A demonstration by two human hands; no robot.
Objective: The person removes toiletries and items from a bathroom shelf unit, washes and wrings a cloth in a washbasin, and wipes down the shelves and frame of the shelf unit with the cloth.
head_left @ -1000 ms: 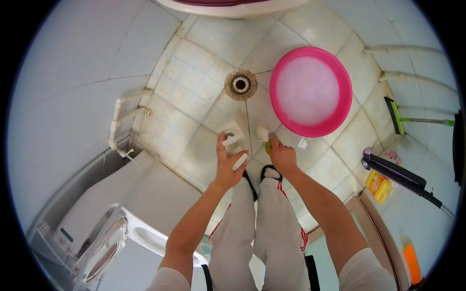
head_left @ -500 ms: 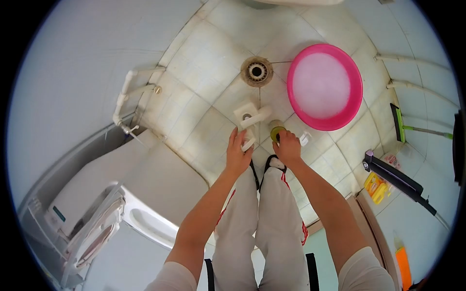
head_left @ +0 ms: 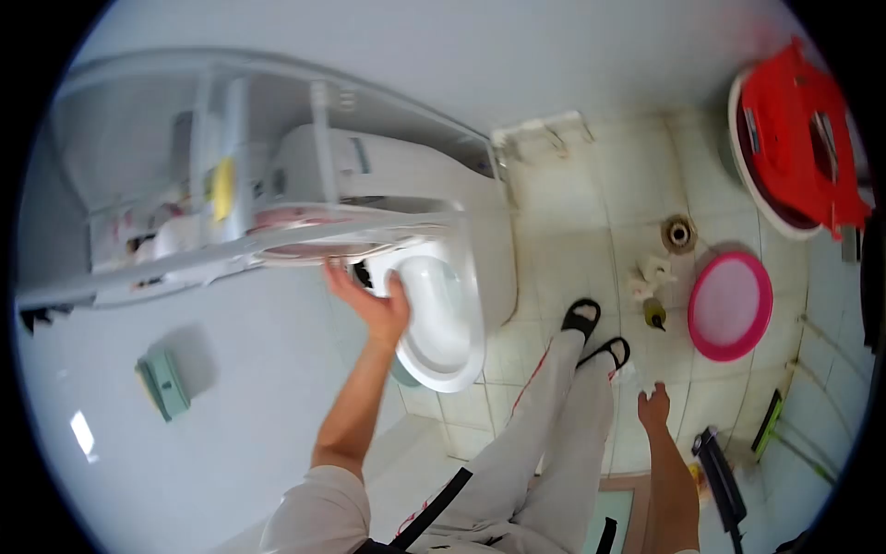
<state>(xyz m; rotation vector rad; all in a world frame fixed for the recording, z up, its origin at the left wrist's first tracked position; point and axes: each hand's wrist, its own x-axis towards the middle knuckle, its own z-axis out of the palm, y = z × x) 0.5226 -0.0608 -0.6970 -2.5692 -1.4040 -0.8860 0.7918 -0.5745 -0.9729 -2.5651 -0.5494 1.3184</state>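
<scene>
My left hand (head_left: 377, 305) reaches over the rim of a white oval washbasin (head_left: 438, 319), fingers spread, holding nothing I can see. Just past its fingers is a small dark object (head_left: 362, 274), too blurred to name. Stacked reddish basins (head_left: 318, 238) sit behind the rack rail beside the fingertips. My right hand (head_left: 654, 406) hangs above the tiled floor with its fingers apart and nothing in them. Farther forward on the floor stand a green bottle (head_left: 654, 314) with a dark top and some white pieces (head_left: 653, 273). Close to them is a pink basin (head_left: 694, 309) with foamy contents.
A metal rack (head_left: 323, 166) with a yellow item (head_left: 222, 189) runs along the left wall. A floor drain (head_left: 678, 234) lies ahead. At far right, a red stool-like object (head_left: 784, 120) rests on a pale tub (head_left: 738, 152). A dark mop head (head_left: 720, 475) leans nearby.
The view has swung left toward the washbasin and rack. Both hands have left the floor items; the right has let go of the green bottle, and the left now reaches over the washbasin.
</scene>
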